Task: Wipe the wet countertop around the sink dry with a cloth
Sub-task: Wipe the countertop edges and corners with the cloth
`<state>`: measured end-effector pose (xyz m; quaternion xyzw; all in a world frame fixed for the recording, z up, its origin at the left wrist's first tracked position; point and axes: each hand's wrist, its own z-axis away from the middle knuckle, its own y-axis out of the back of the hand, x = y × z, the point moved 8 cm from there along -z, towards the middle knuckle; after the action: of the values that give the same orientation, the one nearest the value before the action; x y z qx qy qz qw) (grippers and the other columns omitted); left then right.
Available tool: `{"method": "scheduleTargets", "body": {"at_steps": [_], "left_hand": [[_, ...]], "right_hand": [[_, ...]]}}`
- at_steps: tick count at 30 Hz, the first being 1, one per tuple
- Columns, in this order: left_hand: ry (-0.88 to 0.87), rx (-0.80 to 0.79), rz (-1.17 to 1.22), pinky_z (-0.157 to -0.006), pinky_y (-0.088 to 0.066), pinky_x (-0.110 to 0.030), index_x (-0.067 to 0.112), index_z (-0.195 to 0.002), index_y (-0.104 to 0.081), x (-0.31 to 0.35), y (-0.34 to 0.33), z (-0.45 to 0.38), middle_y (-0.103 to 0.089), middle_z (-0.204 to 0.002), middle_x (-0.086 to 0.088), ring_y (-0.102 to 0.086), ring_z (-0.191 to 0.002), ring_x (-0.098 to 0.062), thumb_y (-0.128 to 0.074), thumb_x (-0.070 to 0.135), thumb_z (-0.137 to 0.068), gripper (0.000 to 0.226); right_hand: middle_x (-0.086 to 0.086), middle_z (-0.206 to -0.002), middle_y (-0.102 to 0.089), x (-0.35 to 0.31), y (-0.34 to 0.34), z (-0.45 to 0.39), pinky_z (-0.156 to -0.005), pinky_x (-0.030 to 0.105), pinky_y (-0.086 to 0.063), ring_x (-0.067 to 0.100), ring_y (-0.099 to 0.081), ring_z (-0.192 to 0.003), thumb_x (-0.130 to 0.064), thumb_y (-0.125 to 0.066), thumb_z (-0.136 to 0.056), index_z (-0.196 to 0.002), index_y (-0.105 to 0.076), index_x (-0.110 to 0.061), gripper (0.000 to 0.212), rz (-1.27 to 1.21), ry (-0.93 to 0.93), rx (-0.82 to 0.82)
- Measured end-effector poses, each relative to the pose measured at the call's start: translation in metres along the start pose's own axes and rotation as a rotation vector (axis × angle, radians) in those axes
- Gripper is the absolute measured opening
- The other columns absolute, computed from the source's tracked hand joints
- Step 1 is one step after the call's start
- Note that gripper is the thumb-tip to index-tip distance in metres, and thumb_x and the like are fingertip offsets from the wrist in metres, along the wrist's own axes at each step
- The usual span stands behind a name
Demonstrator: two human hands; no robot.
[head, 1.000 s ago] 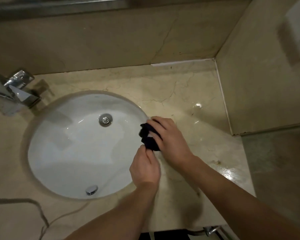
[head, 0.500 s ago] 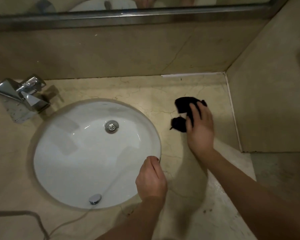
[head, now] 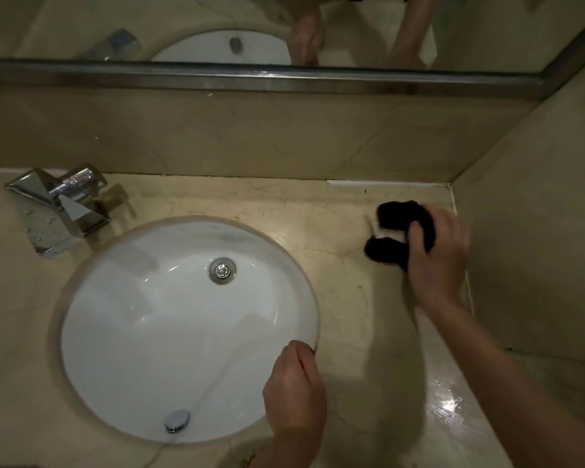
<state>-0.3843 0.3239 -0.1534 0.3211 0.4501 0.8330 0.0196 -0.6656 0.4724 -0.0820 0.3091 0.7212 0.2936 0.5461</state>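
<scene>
Black cloth (head: 399,231), bunched, sits in the right hand (head: 436,261), fingers curled over it and pressing it onto the beige marble worktop (head: 338,231) near the far right corner. That grip is closed on the cloth; two dark lobes stick out past the fingertips toward the sink (head: 169,319), so we judge the hold as partial, more palm pressure than a full clench. Left hand (head: 294,393) is a loose fist with nothing visible in it, resting at the sink rim, on the near side and well apart from the cloth.

Risks as we read them:
- Wet glare patch (head: 448,407) lies behind the right grip, under the forearm near the front edge. We could miss it if strokes stay up in the corner, or the forearm could drag through it and smear water around.
- Bunched cloth means small contact area. We may leave streaks, and a wadded cloth soaks up less water.
- Loose lobes could snag or roll, and the cloth could slip out from under the fingers on slick stone.
- Sealant strip (head: 460,231) along the side wall is just beyond the grip; water can sit in that seam and a flat wipe would skip it.
- Tap (head: 61,211), far across the sink from the grip, shows droplets at its base; that area looks untouched, so we judge the task far from done.
- Left hand leaning at the rim could slide if that edge is wet.
</scene>
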Motion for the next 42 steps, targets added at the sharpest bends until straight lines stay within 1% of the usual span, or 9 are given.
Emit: {"method": "scheduleTargets", "body": {"at_steps": [4, 9, 13, 20, 23, 26, 29, 32, 42], "left_hand": [[0.001, -0.031, -0.018, -0.066, -0.043, -0.029, 0.026, -0.076, -0.044, -0.002, -0.003, -0.001, -0.051, -0.070, 0.005, -0.052, -0.069, -0.014, -0.027, 0.029, -0.100, 0.030], [-0.030, -0.019, -0.016, -0.066, -0.043, -0.029, 0.026, -0.076, -0.044, 0.000, -0.003, -0.001, -0.051, -0.070, 0.006, -0.053, -0.069, -0.013, -0.021, 0.034, -0.098, 0.033], [-0.075, 0.013, -0.009, -0.066, -0.045, -0.031, 0.026, -0.077, -0.044, 0.005, 0.001, 0.000, -0.051, -0.071, 0.006, -0.052, -0.069, -0.012, -0.007, 0.044, -0.091, 0.043], [-0.105, 0.034, -0.060, -0.060, -0.042, -0.026, 0.028, -0.077, -0.043, 0.003, 0.000, -0.002, -0.048, -0.070, 0.008, -0.050, -0.066, -0.010, -0.014, 0.042, -0.091, 0.035], [-0.093, 0.128, -0.030, -0.049, -0.030, -0.017, 0.029, -0.072, -0.042, 0.003, 0.006, -0.002, -0.045, -0.065, 0.009, -0.045, -0.057, -0.006, -0.024, 0.035, -0.093, 0.028], [-0.101, 0.148, -0.039, -0.047, -0.020, -0.010, 0.031, -0.071, -0.041, 0.005, 0.006, -0.004, -0.041, -0.062, 0.012, -0.041, -0.054, -0.003, -0.029, 0.033, -0.094, 0.026], [-0.120, 0.055, -0.049, -0.041, -0.010, -0.010, 0.033, -0.070, -0.043, 0.008, -0.001, -0.008, -0.032, -0.062, 0.016, -0.034, -0.054, 0.000, -0.039, 0.028, -0.090, 0.021], [-0.142, 0.034, -0.102, -0.047, -0.008, -0.018, 0.029, -0.069, -0.051, 0.007, -0.001, -0.011, -0.040, -0.062, 0.011, -0.040, -0.054, -0.006, -0.044, 0.023, -0.085, 0.019], [-0.058, 0.008, 0.065, -0.042, -0.030, -0.022, 0.025, -0.061, -0.057, -0.014, 0.006, -0.036, -0.048, -0.059, 0.005, -0.051, -0.050, -0.007, -0.045, 0.031, -0.086, 0.029]], "right_hand": [[0.022, -0.149, -0.043, 0.032, -0.032, -0.017, -0.112, 0.046, -0.032, 0.040, -0.040, -0.134, -0.043, -0.054, -0.093, -0.141, -0.050, -0.006, 0.061, 0.189, -0.031, -0.035], [0.022, -0.155, -0.037, 0.004, -0.067, -0.026, -0.118, 0.050, -0.027, 0.040, -0.031, -0.143, -0.035, -0.051, -0.100, -0.147, -0.044, -0.006, 0.056, 0.208, 0.011, -0.072], [0.020, -0.146, -0.049, -0.048, -0.100, -0.005, -0.113, 0.046, -0.034, 0.039, -0.044, -0.134, -0.021, -0.053, -0.101, -0.138, -0.055, -0.005, 0.040, 0.205, 0.203, -0.119], [0.007, -0.131, -0.060, -0.145, -0.138, 0.097, -0.099, 0.042, -0.048, 0.027, -0.049, -0.114, -0.009, -0.064, -0.092, -0.129, -0.063, -0.013, 0.037, -0.064, 0.653, -0.486], [0.003, -0.126, -0.061, -0.146, -0.104, 0.097, -0.100, 0.028, -0.043, 0.019, -0.050, -0.113, -0.022, -0.045, -0.101, -0.128, -0.063, -0.012, 0.033, -0.195, 0.590, -0.511], [0.004, -0.135, -0.055, -0.105, -0.068, 0.050, -0.109, 0.013, -0.027, 0.016, -0.046, -0.124, -0.020, -0.043, -0.104, -0.132, -0.060, -0.011, 0.034, -0.182, 0.311, -0.256], [0.006, -0.158, -0.031, -0.064, -0.086, 0.022, -0.122, 0.035, -0.019, 0.025, -0.024, -0.146, -0.027, -0.041, -0.106, -0.149, -0.040, -0.011, 0.046, 0.047, 0.112, -0.246], [0.012, -0.159, -0.031, -0.090, -0.124, 0.026, -0.122, 0.045, -0.021, 0.031, -0.025, -0.148, -0.028, -0.040, -0.106, -0.150, -0.038, -0.007, 0.049, 0.149, 0.297, -0.316], [0.017, -0.140, -0.055, -0.210, -0.220, 0.027, -0.111, 0.040, -0.033, 0.037, -0.050, -0.125, -0.022, -0.044, -0.099, -0.136, -0.057, -0.004, 0.043, 0.015, 0.811, -0.534]]}}
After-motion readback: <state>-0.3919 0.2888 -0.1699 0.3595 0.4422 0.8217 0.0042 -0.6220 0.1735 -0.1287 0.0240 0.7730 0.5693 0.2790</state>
